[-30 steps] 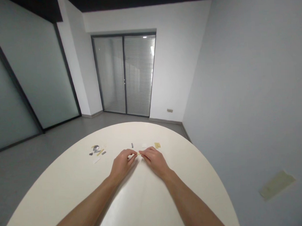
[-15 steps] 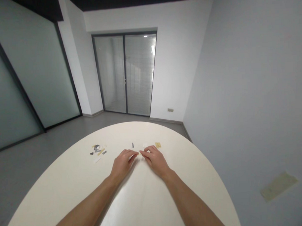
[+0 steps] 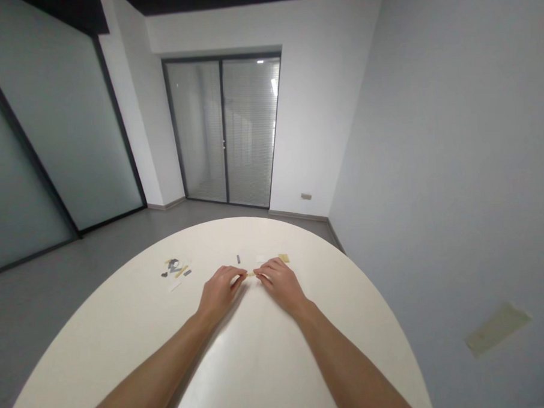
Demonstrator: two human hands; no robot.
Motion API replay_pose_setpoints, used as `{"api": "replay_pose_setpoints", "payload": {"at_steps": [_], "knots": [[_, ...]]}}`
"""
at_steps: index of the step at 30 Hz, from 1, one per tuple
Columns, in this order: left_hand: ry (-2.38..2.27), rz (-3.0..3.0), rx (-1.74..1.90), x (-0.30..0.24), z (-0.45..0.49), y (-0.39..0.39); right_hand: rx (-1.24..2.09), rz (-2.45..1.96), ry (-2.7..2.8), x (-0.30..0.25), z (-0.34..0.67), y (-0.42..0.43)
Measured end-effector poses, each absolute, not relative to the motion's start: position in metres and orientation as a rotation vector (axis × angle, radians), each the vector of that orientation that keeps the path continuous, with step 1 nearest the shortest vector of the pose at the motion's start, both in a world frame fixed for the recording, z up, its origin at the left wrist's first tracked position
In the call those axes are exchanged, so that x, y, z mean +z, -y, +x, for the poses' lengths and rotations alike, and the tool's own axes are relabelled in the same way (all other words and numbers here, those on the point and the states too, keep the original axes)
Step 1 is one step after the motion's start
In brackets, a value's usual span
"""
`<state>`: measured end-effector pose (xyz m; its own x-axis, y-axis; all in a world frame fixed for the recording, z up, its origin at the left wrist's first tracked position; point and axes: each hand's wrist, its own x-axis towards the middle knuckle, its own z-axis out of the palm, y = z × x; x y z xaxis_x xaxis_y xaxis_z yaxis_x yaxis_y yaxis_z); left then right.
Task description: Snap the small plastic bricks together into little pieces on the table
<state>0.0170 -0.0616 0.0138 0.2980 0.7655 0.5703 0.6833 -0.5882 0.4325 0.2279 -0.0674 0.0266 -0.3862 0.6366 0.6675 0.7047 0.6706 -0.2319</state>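
Observation:
My left hand (image 3: 220, 291) and my right hand (image 3: 279, 282) meet near the middle of the round white table (image 3: 261, 361). Between their fingertips spans a small pale yellow strip (image 3: 251, 274), its ends pinched by the fingers of each hand. What the strip is made of is too small to tell. Just beyond the hands lie a small dark grey piece (image 3: 238, 259), a white piece (image 3: 260, 259) and a yellow piece (image 3: 284, 258), the last close to my right hand's knuckles.
Left of my hands is a loose heap of small grey, yellow and white pieces (image 3: 175, 268), with a thin white strip (image 3: 175, 286) in front. A plain wall (image 3: 454, 160) rises on the right, with tape (image 3: 498, 329) on it. A glazed door (image 3: 224, 134) stands beyond the table.
My fingertips have moved slightly apart, and more of the yellow strip shows between them. The view has shifted a little.

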Motion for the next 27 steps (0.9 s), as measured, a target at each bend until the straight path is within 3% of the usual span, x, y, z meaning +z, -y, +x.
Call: {"api": "replay_pose_setpoints", "payload": {"at_steps": [27], "knots": [[-1.336, 2.529, 1.160, 0.0168, 0.0172, 0.0627, -0.110, -1.076, 2.056, 0.0276, 0.2253, 0.0693]]}}
